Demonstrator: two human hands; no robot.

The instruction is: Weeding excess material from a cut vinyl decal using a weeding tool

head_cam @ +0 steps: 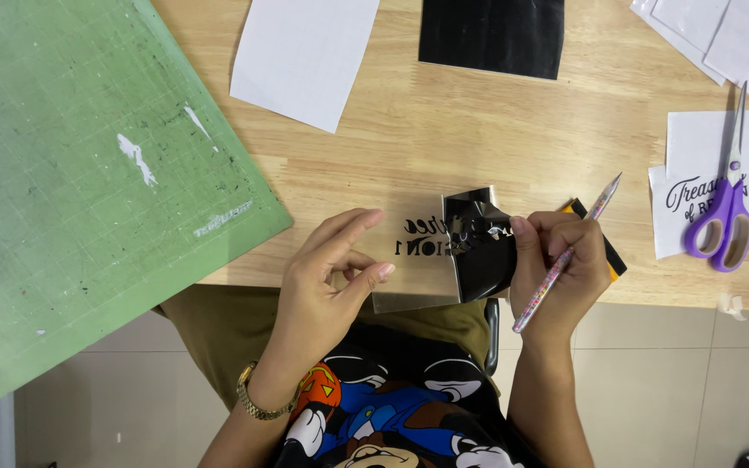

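Your right hand (558,260) pinches the peeled black vinyl film (478,247) and holds one speckled pen (565,256); your left hand (331,277), fingers loosely spread, steadies the clear sheet (413,277) at the wooden desk (478,130) edge. One purple scissors (726,217) lies well apart.

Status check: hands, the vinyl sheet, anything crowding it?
Left hand pinning clear sheet. Right hand gripping pen tool, peeling black vinyl. Scissors well clear.

My right hand (556,260) covers the tip of the speckled pen (565,256) and most of the orange-and-black piece (604,243) behind it. The curled black vinyl (478,243) hides part of the lettering. The green cutting mat (88,173) runs off the left edge.
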